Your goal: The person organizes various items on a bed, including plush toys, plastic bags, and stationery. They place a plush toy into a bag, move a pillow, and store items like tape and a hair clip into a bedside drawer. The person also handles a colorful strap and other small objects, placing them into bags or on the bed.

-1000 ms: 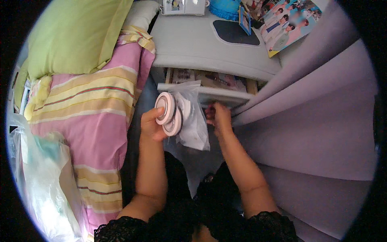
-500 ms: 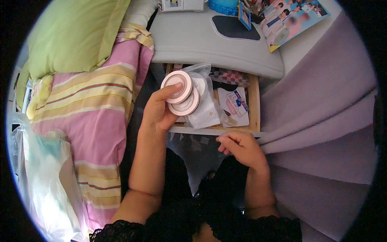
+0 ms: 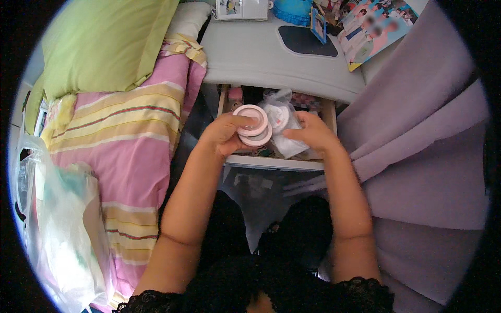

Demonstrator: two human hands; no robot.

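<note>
My left hand (image 3: 222, 136) pinches two flat, round, pale pink cases (image 3: 255, 140), one overlapping the other, with the thumb on the upper one. Just right of them is a clear plastic bag (image 3: 293, 147) with a round white item (image 3: 278, 116) showing in it. My right hand (image 3: 315, 134) closes on the bag's right side, thumb over it. Both hands are above an open drawer (image 3: 276, 164) with a pale wooden frame. The cases, the bag and my hands cover much of its contents.
Over the drawer reaches a grey desktop (image 3: 240, 57) with a dark mat (image 3: 308, 40), a small picture frame (image 3: 319, 25) and a photo poster (image 3: 373, 31). A striped bed (image 3: 125, 156) stands left, with a green pillow (image 3: 104, 47) and a plastic bag (image 3: 70, 240). A purple curtain (image 3: 417, 161) hangs right.
My right hand has risen from below the drawer's front edge and taken hold of the plastic bag. The bag has shifted right; the pink cases have moved slightly right and down.
</note>
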